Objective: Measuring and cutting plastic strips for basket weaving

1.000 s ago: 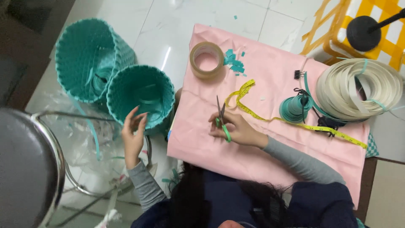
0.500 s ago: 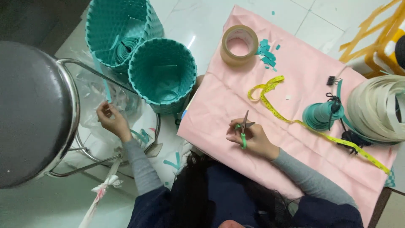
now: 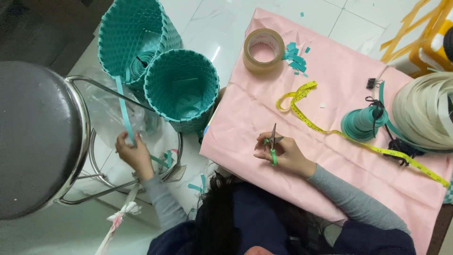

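Observation:
My left hand [image 3: 132,154] is down beside the stool, pinching a long teal strip [image 3: 123,109] that stands up from a clear plastic bag [image 3: 106,111]. My right hand [image 3: 283,153] rests on the pink cloth [image 3: 330,85] and holds green-handled scissors [image 3: 272,141], blades pointing away from me. Two teal woven baskets stand on the floor to the left of the cloth: a smaller one [image 3: 181,89] nearer me and a larger one [image 3: 134,38] behind it.
A black round stool [image 3: 33,137] with a chrome frame fills the left. On the cloth lie a tape roll [image 3: 263,49], teal scraps [image 3: 295,55], a yellow measuring tape [image 3: 330,130], a teal strip coil [image 3: 363,122] and a white strip coil [image 3: 424,111].
My left hand left the small basket, dropped toward the bag by the stool and now holds a teal strip. My right hand stays on the cloth with the scissors.

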